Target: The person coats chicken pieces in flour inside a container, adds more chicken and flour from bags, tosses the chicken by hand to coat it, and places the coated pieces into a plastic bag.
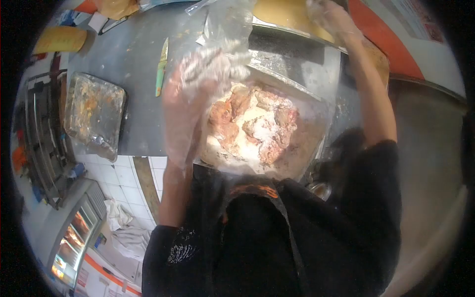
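Observation:
My left hand (190, 81), in a loose clear plastic glove, is over the left rim of a tub (314, 119). Motion smears its fingers, and a whitish, flour-covered mass shows at them; whether that is coated fingers or a held piece is unclear. Below and to the right, raw meat pieces (225, 121) lie in white flour (257, 123) in the tub. My right hand (334, 20), also in clear plastic, reaches to the far right, over a yellow-brown flat surface (282, 17). Its fingers are blurred near the top edge.
A green-handled knife (161, 69) lies on the grey worktop (136, 64). Left of it sits a stained metal tray (94, 111). A clear plastic bag (230, 22) is at the back, beside a flour-dusted metal container (287, 57). White cloths (128, 237) lie lower left.

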`<action>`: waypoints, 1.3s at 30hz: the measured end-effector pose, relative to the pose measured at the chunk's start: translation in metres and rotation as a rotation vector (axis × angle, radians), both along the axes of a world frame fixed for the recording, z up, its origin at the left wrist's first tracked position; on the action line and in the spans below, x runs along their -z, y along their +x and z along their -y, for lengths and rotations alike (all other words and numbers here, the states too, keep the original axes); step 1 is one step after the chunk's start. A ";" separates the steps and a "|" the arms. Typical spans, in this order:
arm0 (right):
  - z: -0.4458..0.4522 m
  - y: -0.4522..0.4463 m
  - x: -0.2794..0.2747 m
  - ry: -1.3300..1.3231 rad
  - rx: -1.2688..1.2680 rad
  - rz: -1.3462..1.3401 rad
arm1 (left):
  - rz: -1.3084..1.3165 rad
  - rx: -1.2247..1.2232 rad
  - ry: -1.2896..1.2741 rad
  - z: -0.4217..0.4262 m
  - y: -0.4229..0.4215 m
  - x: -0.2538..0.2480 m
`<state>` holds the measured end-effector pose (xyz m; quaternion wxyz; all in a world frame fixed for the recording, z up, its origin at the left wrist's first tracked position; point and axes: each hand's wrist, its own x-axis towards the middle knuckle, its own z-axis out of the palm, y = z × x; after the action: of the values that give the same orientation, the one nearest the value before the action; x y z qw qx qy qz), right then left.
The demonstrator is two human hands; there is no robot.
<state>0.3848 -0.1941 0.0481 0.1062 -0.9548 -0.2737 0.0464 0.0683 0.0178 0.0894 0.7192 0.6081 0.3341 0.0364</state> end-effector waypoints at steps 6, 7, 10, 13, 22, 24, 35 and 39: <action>-0.067 -0.033 0.000 -0.420 -0.051 -0.129 | 0.094 -0.078 0.001 0.014 -0.053 0.032; -0.074 -0.041 -0.008 -0.369 -0.079 -0.138 | 0.040 -0.035 0.083 0.013 -0.060 0.034; -0.057 0.016 0.042 -0.390 -0.563 0.178 | -0.003 -0.013 0.171 0.009 -0.084 0.054; -0.041 0.023 0.033 0.168 -0.509 -0.126 | 0.142 -0.161 -0.076 0.013 -0.096 0.067; 0.030 -0.115 -0.050 0.282 -0.126 -0.643 | 0.093 -0.074 -0.010 -0.011 -0.107 0.064; 0.033 -0.147 -0.055 0.239 -0.127 -0.715 | 0.202 -0.156 -0.060 -0.008 -0.110 0.073; -0.116 -0.121 -0.034 0.305 -0.342 0.094 | 0.183 -0.078 0.406 -0.021 -0.148 0.094; -0.155 -0.098 0.008 0.399 -0.221 -0.147 | 0.469 -0.381 0.069 -0.008 -0.173 0.088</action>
<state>0.2872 -0.0395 0.0399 0.3068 -0.8732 -0.3718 0.0719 -0.1042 0.0262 0.0012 0.7357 0.5337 0.2655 0.3216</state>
